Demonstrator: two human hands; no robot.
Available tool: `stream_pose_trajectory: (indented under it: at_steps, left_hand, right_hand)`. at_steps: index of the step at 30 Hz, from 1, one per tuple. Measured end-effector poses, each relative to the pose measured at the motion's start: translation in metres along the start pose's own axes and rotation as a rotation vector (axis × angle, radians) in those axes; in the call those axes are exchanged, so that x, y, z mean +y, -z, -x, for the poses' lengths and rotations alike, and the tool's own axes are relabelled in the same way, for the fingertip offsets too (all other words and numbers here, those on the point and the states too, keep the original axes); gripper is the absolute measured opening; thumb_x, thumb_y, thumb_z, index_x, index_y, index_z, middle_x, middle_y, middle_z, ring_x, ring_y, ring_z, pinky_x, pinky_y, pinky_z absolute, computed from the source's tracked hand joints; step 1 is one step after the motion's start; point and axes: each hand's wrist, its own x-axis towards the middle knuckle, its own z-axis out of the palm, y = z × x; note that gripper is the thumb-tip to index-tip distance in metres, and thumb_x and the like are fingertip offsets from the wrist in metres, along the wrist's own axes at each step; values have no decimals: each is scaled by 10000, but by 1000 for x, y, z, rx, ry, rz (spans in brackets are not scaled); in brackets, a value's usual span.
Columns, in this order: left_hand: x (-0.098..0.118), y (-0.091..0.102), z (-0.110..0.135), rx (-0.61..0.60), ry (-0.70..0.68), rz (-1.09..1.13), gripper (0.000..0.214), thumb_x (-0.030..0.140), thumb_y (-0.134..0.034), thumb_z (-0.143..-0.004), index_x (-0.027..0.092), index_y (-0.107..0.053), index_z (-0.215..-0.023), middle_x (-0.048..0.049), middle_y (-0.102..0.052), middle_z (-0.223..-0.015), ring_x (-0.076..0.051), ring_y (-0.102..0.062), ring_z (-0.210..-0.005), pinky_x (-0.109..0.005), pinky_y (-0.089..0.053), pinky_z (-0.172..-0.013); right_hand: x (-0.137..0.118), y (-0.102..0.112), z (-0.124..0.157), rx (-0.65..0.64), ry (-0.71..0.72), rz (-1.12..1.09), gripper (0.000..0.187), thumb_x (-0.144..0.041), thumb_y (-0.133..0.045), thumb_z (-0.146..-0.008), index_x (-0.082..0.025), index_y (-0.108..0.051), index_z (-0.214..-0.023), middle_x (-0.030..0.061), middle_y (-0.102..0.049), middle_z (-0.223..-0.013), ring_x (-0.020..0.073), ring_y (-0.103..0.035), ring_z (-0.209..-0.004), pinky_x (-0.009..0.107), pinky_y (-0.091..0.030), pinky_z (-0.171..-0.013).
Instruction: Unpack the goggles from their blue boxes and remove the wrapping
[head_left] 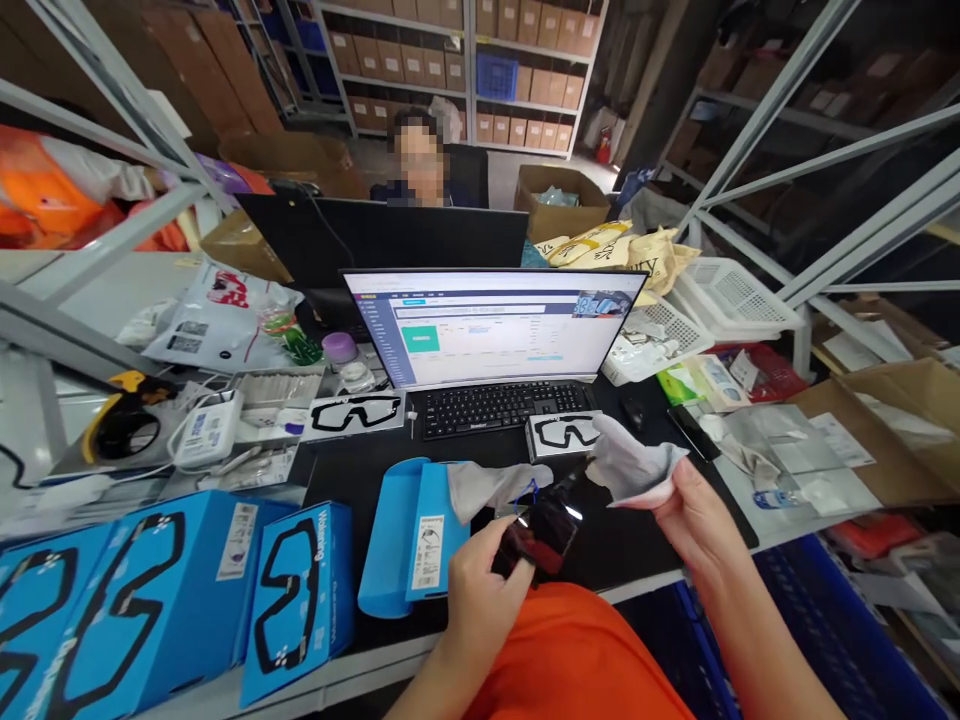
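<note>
My left hand (491, 570) grips a pair of dark, glossy sunglasses (551, 525) by one end, above the black desk mat. Pinched in my right hand (697, 510) is a light grey cloth (637, 465), held up near the far end of the lens. Just left of the glasses lies an open blue box (390, 545), a barcode label on its inner panel. A grey pouch (480, 485) rests partly over that box's edge. Behind the glasses sits a small white box (559, 437) with a glasses picture on it.
A monitor (495, 330) and keyboard (495, 408) stand ahead. Several blue boxes with glasses pictures, one being a nearer blue box (300, 600), line the left. White baskets (739, 300) and a cardboard box (900, 420) are at right. Another person sits behind the monitors.
</note>
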Motion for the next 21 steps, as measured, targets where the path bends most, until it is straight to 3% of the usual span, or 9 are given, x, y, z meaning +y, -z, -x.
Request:
stream_pose_trajectory:
  at_steps: [4,9,12,15,18,21]
  left_hand:
    - [-6,-3,3,64,46,-9,230,238,-661,-833,199,-710,-1055,-33,-780,-958,-213,-742,-870,-298,-611,-755]
    - [-6,-6,5,153,49,-79,239,271,-679,-839,181,-713,-1058,-56,-778,-983,-234,-739,-914,-324,-612,-792]
    - [-2,-8,4,169,-14,-140,216,250,-661,-839,176,-711,-1035,-57,-779,-962,-229,-742,-886,-315,-610,-781]
    - [2,-12,2,175,-100,-201,223,195,-621,-838,175,-700,-1046,-55,-780,-956,-218,-746,-863,-293,-605,-758]
    - [6,-13,-1,217,-223,-271,267,155,-594,-849,170,-682,-1101,-70,-780,-972,-217,-751,-863,-282,-597,-751]
    - [11,-11,-6,268,-333,-347,349,117,-575,-861,168,-643,-1200,-95,-776,-1021,-218,-752,-889,-279,-589,-772]
  right_hand:
    - [30,2,20,88,-130,-133,382,-441,-872,-706,-243,-720,-995,54,-760,-1024,258,-675,-1096,384,-557,-978]
    - [56,-11,51,-43,-251,-163,411,-491,-857,-713,-209,-720,-979,85,-763,-998,276,-660,-1127,392,-512,-1025]
    - [56,-31,65,-212,-287,-138,409,-581,-787,-758,-198,-717,-882,103,-749,-849,301,-688,-998,434,-539,-932]
    - [56,-52,72,-345,-225,-121,418,-621,-752,-772,-214,-661,-742,52,-666,-666,243,-659,-746,398,-545,-779]
    - [60,-67,73,-363,-130,-67,409,-545,-863,-672,-228,-615,-748,-18,-593,-626,149,-545,-588,292,-492,-636]
    - [65,-76,74,-302,-40,55,437,-427,-920,-596,-235,-536,-676,-39,-590,-610,131,-514,-538,259,-444,-552]
